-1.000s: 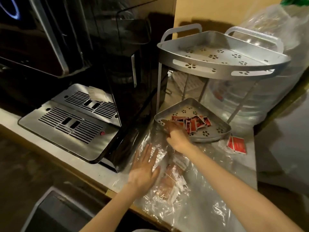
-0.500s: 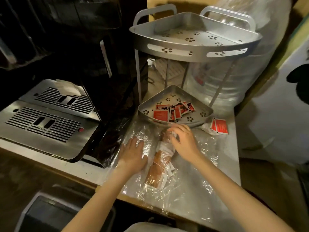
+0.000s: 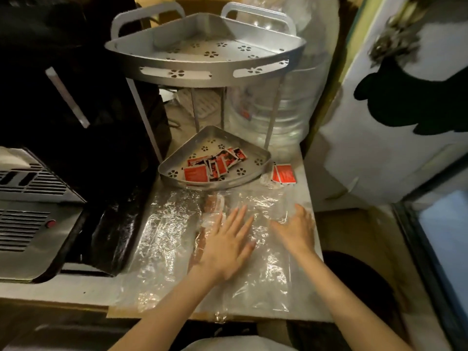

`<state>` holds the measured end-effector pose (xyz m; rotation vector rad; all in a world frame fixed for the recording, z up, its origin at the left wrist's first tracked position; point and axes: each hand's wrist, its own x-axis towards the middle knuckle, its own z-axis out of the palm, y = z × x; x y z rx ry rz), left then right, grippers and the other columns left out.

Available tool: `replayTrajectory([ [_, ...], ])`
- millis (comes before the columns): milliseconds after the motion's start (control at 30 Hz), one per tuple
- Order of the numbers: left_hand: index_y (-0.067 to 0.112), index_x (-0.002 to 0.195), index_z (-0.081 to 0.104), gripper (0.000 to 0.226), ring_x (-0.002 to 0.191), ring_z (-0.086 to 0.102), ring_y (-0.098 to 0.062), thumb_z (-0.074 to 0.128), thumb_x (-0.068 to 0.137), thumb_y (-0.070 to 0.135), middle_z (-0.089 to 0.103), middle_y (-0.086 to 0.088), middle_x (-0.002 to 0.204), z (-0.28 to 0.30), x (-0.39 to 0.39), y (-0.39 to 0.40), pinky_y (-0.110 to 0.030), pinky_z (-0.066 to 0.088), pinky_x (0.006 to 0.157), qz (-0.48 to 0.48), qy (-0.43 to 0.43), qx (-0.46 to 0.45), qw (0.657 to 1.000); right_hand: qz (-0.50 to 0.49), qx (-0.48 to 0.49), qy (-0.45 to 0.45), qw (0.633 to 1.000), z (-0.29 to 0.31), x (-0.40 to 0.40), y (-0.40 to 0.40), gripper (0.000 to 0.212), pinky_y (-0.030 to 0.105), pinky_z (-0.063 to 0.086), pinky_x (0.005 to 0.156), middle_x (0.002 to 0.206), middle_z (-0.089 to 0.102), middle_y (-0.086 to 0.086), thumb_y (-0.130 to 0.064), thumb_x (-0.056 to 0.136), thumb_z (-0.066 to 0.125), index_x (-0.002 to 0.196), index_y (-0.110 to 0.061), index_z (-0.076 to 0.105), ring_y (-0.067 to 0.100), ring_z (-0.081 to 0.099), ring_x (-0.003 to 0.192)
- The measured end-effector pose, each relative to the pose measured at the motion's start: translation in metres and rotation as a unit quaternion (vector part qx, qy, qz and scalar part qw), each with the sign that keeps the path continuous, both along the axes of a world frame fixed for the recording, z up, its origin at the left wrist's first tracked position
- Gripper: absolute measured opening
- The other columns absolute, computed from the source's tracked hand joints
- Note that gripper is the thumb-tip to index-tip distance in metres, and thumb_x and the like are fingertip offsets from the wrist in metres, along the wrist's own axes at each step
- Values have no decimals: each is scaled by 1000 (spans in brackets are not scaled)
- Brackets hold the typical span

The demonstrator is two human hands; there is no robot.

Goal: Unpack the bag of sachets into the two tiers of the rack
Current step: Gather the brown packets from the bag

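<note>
1. The rack (image 3: pixel 202 79) stands at the back of the tabletop (image 3: pixel 76 287); its top tier holds nothing.
2. Red sachets (image 3: pixel 215 163) lie in the rack's bottom tier; two more sachets (image 3: pixel 283 174) lie just right of it.
3. The clear bag (image 3: pixel 164 236) lies flat in front of the rack.
4. The left hand (image 3: pixel 228 241) rests on the bag, fingers straight and spread.
5. The right hand (image 3: pixel 296 231) lies beside it on the plastic, fingers relaxed, holding nothing.

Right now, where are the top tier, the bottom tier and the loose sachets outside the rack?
top tier (image 3: pixel 177 73): head view, on its front rim.
bottom tier (image 3: pixel 260 158): head view, on its right rim.
loose sachets (image 3: pixel 285 174): head view, on the red face, on the counter right of the rack.
</note>
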<state>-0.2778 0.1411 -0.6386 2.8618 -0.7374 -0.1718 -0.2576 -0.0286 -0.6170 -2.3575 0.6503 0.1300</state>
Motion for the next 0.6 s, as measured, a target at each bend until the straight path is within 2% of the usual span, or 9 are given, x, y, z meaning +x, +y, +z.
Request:
replayTrajectory([
  [100,27,140,-19,59,136,-29,-16,1,91,53,-27,0,150,-10,1,1,-43,-13,115,11,23,18,1000,-31,107,24,993,4,-1,-6,73,34,48,84,117,55,7,-30,72,72,131,-8,36,27,56,106],
  [200,28,141,-18,60,137,-29,-17,-2,90,54,-26,-1,150,-10,1,1,-41,-16,114,11,31,25,999,-62,232,49,969,6,1,-10,42,30,45,69,100,60,8,-23,74,72,106,-5,52,23,58,88],
  [300,28,141,-18,62,137,-29,-18,-9,86,55,-26,-2,150,-7,-1,0,-42,-16,114,12,25,36,999,-71,318,74,943,7,4,-10,24,29,46,59,82,67,16,-20,75,71,88,-2,64,24,60,67],
  [333,28,141,-17,62,137,-29,-18,-10,86,55,-26,-2,150,-7,-1,-1,-42,-15,114,13,21,40,999,-63,334,80,937,9,3,-8,18,25,46,53,73,64,14,-18,77,69,84,-2,64,21,58,60],
  [400,27,141,-17,63,137,-28,-19,-12,85,55,-25,-3,150,-7,-2,-1,-42,-16,114,14,22,42,999,-39,355,78,931,11,3,-6,8,18,47,43,69,62,9,-12,81,65,85,-5,65,18,58,56],
  [433,27,141,-17,64,137,-27,-19,-14,84,55,-24,-3,151,-7,-2,-1,-42,-16,114,15,24,38,999,-27,352,70,933,11,4,-6,4,17,48,45,69,63,7,-10,83,64,83,-6,65,18,60,59],
  [500,28,141,-18,65,138,-26,-18,-16,82,55,-23,-1,151,-7,-1,0,-42,-15,114,16,34,18,999,-4,336,41,941,13,6,-8,8,15,46,51,71,63,4,-8,83,64,75,-11,64,17,60,68],
  [600,34,139,-22,65,138,-25,-13,-21,78,59,-22,3,153,-9,2,3,-40,-11,116,22,39,-40,998,20,346,27,938,22,9,-11,9,19,44,58,74,64,2,-11,82,66,74,-12,63,13,60,71],
])
